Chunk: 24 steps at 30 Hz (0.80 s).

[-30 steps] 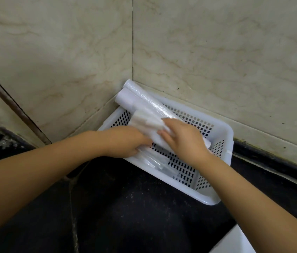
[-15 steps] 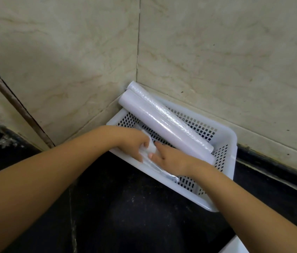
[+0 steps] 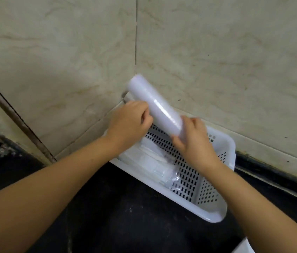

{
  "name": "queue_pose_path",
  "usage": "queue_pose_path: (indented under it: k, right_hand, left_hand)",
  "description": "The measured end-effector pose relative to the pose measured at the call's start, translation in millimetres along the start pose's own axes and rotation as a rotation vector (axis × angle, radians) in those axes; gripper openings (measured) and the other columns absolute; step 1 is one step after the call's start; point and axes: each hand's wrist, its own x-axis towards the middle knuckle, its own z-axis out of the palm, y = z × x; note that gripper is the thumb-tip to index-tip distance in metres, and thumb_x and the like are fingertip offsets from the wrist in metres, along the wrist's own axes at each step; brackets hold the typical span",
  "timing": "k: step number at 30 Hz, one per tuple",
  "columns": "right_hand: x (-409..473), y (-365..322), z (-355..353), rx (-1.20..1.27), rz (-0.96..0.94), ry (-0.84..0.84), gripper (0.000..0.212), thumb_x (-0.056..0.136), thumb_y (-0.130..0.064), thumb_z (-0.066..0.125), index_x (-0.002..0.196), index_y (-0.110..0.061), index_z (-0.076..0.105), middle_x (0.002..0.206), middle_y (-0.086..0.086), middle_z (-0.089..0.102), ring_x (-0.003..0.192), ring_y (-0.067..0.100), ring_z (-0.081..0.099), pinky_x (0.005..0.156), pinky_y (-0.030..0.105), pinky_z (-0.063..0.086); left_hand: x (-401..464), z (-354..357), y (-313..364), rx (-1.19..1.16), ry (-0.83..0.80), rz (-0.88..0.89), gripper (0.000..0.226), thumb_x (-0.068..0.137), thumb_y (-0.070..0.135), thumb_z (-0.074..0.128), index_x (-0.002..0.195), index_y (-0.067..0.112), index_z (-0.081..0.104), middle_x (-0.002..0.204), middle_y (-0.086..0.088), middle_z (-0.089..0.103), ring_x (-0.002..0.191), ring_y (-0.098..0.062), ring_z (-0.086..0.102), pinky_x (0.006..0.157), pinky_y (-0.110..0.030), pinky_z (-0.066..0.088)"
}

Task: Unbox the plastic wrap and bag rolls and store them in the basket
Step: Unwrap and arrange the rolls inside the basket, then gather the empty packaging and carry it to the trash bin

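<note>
A white perforated basket [image 3: 217, 215] sits on the black counter, pushed into the wall corner. A long white plastic wrap roll [image 3: 155, 105] is tilted above the basket, its far end raised toward the corner. My right hand [image 3: 193, 141] grips the roll's near end. My left hand [image 3: 129, 121] has its fingers curled against the roll's left side near the middle. Just behind my left hand, the end of a second roll [image 3: 124, 96] peeks out; the rest is hidden. Flat clear bag packets [image 3: 153, 167] lie in the basket's near left part.
Beige marble-look wall tiles [image 3: 217, 61] meet in a corner right behind the basket. The black counter [image 3: 125, 216] spreads in front. A white object's corner [image 3: 242, 247] shows at the bottom right edge. A dark strip [image 3: 16, 115] runs diagonally down the left wall.
Both hands left the bag packets, which now lie in the basket. They have taken hold of the plastic wrap roll and raised it off the basket's rim.
</note>
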Motion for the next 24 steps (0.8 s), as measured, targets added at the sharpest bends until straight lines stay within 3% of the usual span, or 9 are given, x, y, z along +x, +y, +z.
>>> queue_pose_path:
  k: [2, 3, 4, 6, 7, 9, 12, 19, 24]
  right_hand:
    - [11, 5, -21, 0.05, 0.019, 0.068, 0.051, 0.089, -0.031, 0.054, 0.134, -0.016, 0.036, 0.12, 0.006, 0.041, 0.097, 0.016, 0.042, 0.082, 0.023, 0.035]
    - [18, 8, -29, 0.057, 0.031, 0.074, 0.049, 0.089, -0.029, 0.054, 0.133, -0.013, 0.038, 0.119, 0.008, 0.043, 0.095, 0.016, 0.042, 0.078, 0.018, 0.029]
    - [25, 12, -34, 0.059, 0.048, 0.064, 0.047, 0.09, -0.026, 0.055, 0.132, -0.011, 0.04, 0.12, 0.012, 0.045, 0.096, 0.019, 0.044, 0.075, 0.017, 0.027]
    - [35, 15, -34, 0.048, 0.078, 0.011, 0.045, 0.091, -0.023, 0.054, 0.132, -0.009, 0.042, 0.122, 0.015, 0.048, 0.101, 0.024, 0.047, 0.074, 0.018, 0.027]
    - [38, 15, -28, 0.042, 0.089, -0.023, 0.044, 0.092, -0.024, 0.053, 0.132, -0.01, 0.041, 0.123, 0.015, 0.048, 0.098, 0.022, 0.047, 0.075, 0.019, 0.028]
    - [43, 15, -11, 0.038, 0.09, -0.082, 0.042, 0.092, -0.022, 0.052, 0.132, -0.011, 0.041, 0.122, 0.014, 0.049, 0.093, 0.02, 0.046, 0.076, 0.024, 0.032]
    - [47, 17, 16, 0.036, 0.067, -0.14, 0.042, 0.09, -0.018, 0.054, 0.13, -0.009, 0.044, 0.124, 0.017, 0.049, 0.107, 0.032, 0.049, 0.084, 0.031, 0.039]
    - [40, 20, 27, 0.116, 0.167, -0.209, 0.05, 0.091, -0.023, 0.057, 0.137, -0.011, 0.041, 0.137, 0.012, 0.043, 0.121, 0.028, 0.046, 0.089, 0.02, 0.029]
    - [6, 17, -34, 0.115, 0.162, -0.089, 0.048, 0.092, -0.021, 0.054, 0.138, -0.015, 0.042, 0.143, 0.008, 0.042, 0.125, 0.022, 0.046, 0.096, 0.02, 0.03]
  left_hand:
    - [-3, 13, -4, 0.074, 0.044, 0.071, 0.017, 0.076, 0.008, 0.041, 0.074, 0.008, 0.058, 0.074, -0.008, 0.061, 0.072, -0.029, 0.055, 0.063, -0.037, 0.046]
    - [-3, 22, -5, 0.173, -0.06, 0.14, 0.025, 0.076, 0.004, 0.045, 0.094, 0.003, 0.063, 0.097, -0.017, 0.066, 0.092, -0.033, 0.06, 0.082, -0.044, 0.049]
    - [-3, 32, -3, 0.3, -0.256, 0.2, 0.042, 0.079, 0.003, 0.049, 0.121, 0.003, 0.054, 0.127, -0.02, 0.056, 0.119, -0.034, 0.051, 0.103, -0.053, 0.036]
    - [3, 47, 4, 0.505, -0.564, 0.203, 0.068, 0.086, 0.009, 0.049, 0.146, 0.016, 0.018, 0.154, -0.009, 0.023, 0.143, -0.026, 0.016, 0.114, -0.056, 0.002]
    - [5, 50, 9, 0.548, -0.587, 0.189, 0.068, 0.086, 0.011, 0.048, 0.146, 0.019, 0.017, 0.151, -0.007, 0.026, 0.142, -0.026, 0.016, 0.114, -0.057, -0.001]
    - [0, 47, 18, 0.592, -0.499, 0.194, 0.049, 0.083, 0.011, 0.045, 0.132, 0.017, 0.04, 0.13, -0.01, 0.042, 0.125, -0.029, 0.034, 0.112, -0.057, 0.011]
    - [-26, 39, 14, 0.582, -0.36, 0.253, 0.046, 0.08, 0.005, 0.043, 0.123, 0.017, 0.053, 0.113, -0.01, 0.049, 0.108, -0.029, 0.045, 0.106, -0.053, 0.025]
    - [-45, 35, -1, 0.541, -0.457, 0.237, 0.072, 0.079, 0.003, 0.05, 0.144, 0.02, 0.024, 0.131, -0.008, 0.036, 0.124, -0.027, 0.03, 0.113, -0.055, 0.009]
    - [-40, 29, 5, 0.574, -0.602, 0.194, 0.074, 0.084, 0.002, 0.041, 0.148, 0.017, 0.007, 0.155, -0.011, 0.012, 0.143, -0.026, 0.006, 0.114, -0.056, 0.0]
